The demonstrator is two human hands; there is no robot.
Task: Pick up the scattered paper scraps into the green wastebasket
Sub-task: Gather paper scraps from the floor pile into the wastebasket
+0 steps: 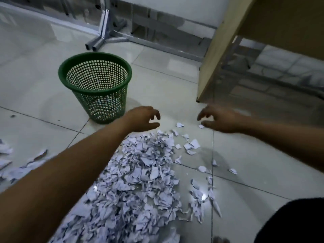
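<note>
Paper scraps (140, 176) heaped in a dense white pile on the tiled floor (35, 95), running from bottom centre up toward the hands; loose outliers scattered right of the pile and a separate few at the left edge (10, 165); green wastebasket (95, 85) upright on the floor, beyond and left of the pile's far end, mesh walls, some pale paper visible through the mesh low down, just beside the left wrist. Left hand (142, 119) stretched out over the far tip of the pile, fingers loosely curled with thumb apart, nothing held; right hand (220, 119) opposite it, palm facing inward, fingers loosely curled, also holding nothing; one small scrap (201, 126) lying just at the right thumb tip, contact not clear; both hands blurred. Beige wooden panel (220, 55) standing on the floor behind the right hand; grey metal frame (105, 32) on feet behind the basket, near the wall; dark clothing (298, 223) at bottom right corner.
</note>
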